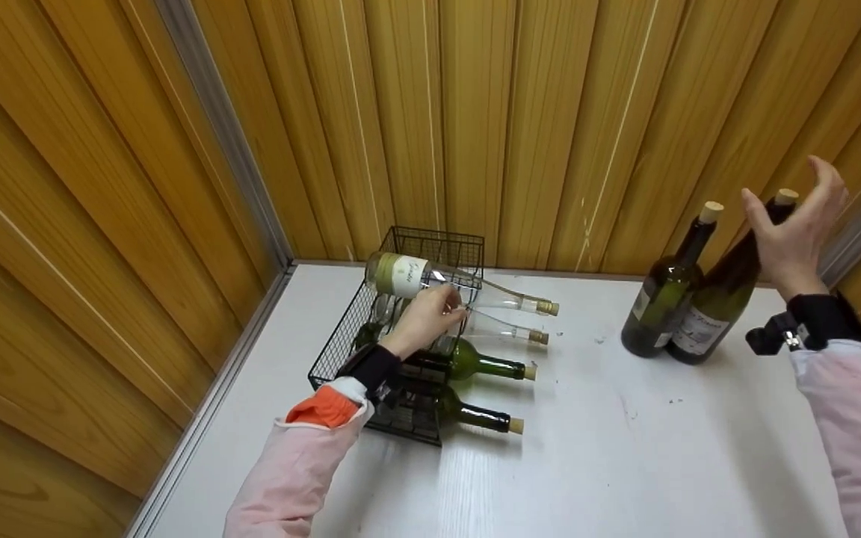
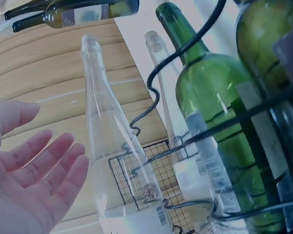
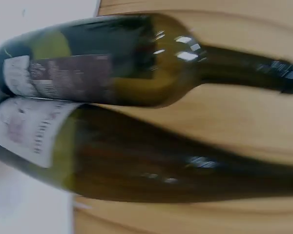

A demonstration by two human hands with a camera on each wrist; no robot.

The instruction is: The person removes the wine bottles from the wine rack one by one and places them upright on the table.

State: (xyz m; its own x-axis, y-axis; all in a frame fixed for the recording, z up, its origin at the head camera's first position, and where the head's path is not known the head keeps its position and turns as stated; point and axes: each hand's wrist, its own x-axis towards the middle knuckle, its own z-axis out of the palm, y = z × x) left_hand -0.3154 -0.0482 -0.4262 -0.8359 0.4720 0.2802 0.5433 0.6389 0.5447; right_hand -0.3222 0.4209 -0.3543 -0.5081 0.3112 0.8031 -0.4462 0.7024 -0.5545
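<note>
My left hand, over the black wire rack, is beside a clear bottle with a white label. In the left wrist view its loosely bent fingers stand apart from that bottle's glass. A second clear bottle and two green bottles, one nearer the middle and one at the front, lie in the rack, corked necks pointing right. My right hand has thumb and fingers spread around the corked top of a tilted dark bottle. In the right wrist view the hand is hidden.
Another dark corked bottle stands upright against the tilted one, on its left. All rest on a white table. Wooden panels rise behind the table, and a metal strip runs along its left edge.
</note>
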